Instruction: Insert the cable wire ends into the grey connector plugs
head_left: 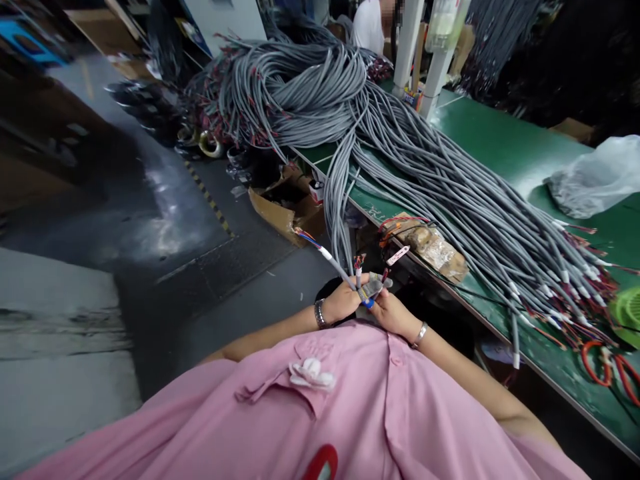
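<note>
Gry cables (410,153), grn table (480,140), blk/ylw striped tape (209,199)

A thick bundle of long grey cables (430,173) lies along the flat green workbench (480,130), its looped part over the workbench's left end. Behind it, on the workbench's right part, sits a crumpled translucent plastic bag (597,177). A brown tape-wrapped block (430,250) lies at the workbench's near edge; red looped handles (597,363) lie near its right end. Before that edge are the left hand (345,303) and right hand (395,313); a brown open cardboard box (273,210) stands left of the workbench.
</note>
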`<state>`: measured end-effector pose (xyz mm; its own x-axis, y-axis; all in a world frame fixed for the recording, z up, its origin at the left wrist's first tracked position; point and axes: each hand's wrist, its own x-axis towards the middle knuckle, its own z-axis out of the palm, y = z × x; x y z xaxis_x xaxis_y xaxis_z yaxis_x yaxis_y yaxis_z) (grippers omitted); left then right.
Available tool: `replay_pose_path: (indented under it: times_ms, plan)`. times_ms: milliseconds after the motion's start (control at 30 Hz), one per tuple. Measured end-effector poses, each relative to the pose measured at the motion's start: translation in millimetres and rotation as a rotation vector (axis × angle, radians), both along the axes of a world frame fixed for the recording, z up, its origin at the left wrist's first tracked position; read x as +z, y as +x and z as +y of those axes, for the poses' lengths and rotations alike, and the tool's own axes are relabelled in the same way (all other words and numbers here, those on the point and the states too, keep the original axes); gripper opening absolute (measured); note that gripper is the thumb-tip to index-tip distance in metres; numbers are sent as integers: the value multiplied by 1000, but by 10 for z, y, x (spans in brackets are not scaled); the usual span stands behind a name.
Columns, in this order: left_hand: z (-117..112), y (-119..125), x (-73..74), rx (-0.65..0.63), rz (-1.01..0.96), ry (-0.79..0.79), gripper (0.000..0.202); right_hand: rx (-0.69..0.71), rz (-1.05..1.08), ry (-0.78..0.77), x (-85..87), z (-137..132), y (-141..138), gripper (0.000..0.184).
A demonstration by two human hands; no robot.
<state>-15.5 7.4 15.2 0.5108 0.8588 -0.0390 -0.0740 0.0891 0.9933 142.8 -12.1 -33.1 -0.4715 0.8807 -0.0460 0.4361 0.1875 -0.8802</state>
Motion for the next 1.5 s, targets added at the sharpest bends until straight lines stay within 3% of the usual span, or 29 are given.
replay_pose_path:
  times_ms: [100,200,300,433,600,800,1033,1167,1367,1500]
  plan:
    - [17,-9,-57,38,2,-40,35,84,-79,-32,37,24,-2,28]
    - [34,-7,-87,94,-51,-189,35,166,-5,-95,128,15,61,21]
    - [37,-14,-118,118,-70,-297,34,-32,170,-195,211,-15,172,20]
    - [20,6,-166,102,-10,-291,31,-373,443,-392,313,-35,231,30]
    - [8,78,-190,75,52,-331,33,-434,518,-349,460,23,115,31]
    - [24,49,-124,39,77,-378,33,-384,535,-329,502,77,43,24]
    - [34,76,-71,223,-11,-346,35,-570,682,-447,376,59,16,23]
    - [52,92,-87,209,-30,-346,35,-552,676,-452,350,44,61,24]
    - [72,99,-93,167,-16,-344,34,-390,592,-373,520,70,70,30]
    - [74,91,-107,165,11,-360,33,-391,594,-353,548,94,60,28]
